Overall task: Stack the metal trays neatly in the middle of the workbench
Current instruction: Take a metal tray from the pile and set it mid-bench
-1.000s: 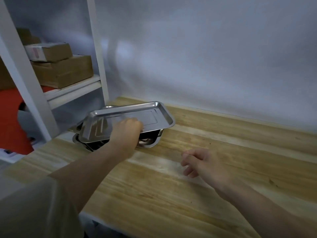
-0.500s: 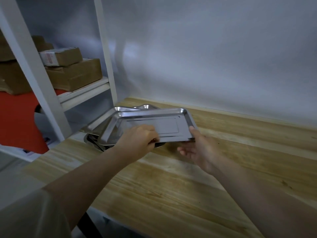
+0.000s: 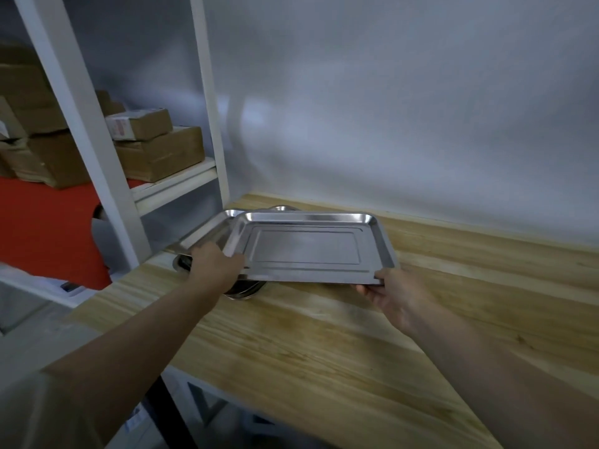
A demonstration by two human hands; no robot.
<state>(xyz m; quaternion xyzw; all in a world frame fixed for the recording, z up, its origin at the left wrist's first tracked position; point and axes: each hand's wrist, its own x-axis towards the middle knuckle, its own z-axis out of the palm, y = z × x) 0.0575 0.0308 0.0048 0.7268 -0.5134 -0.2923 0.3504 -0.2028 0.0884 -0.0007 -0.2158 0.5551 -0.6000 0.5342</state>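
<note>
Top metal tray (image 3: 308,251), held clear above wooden workbench (image 3: 340,351) toward 11 o'clock: left hand (image 3: 215,268) pinching near-left rim, right hand (image 3: 393,294) pinching near-right corner; remaining trays (image 3: 207,233) piled underneath at 10 o'clock beside white shelf post (image 3: 210,102).

Two hands (image 3: 217,265) (image 3: 393,294), at least three metal trays (image 3: 308,247) (image 3: 207,231) (image 3: 243,291), several cardboard boxes (image 3: 158,153), one workbench (image 3: 324,351).
</note>
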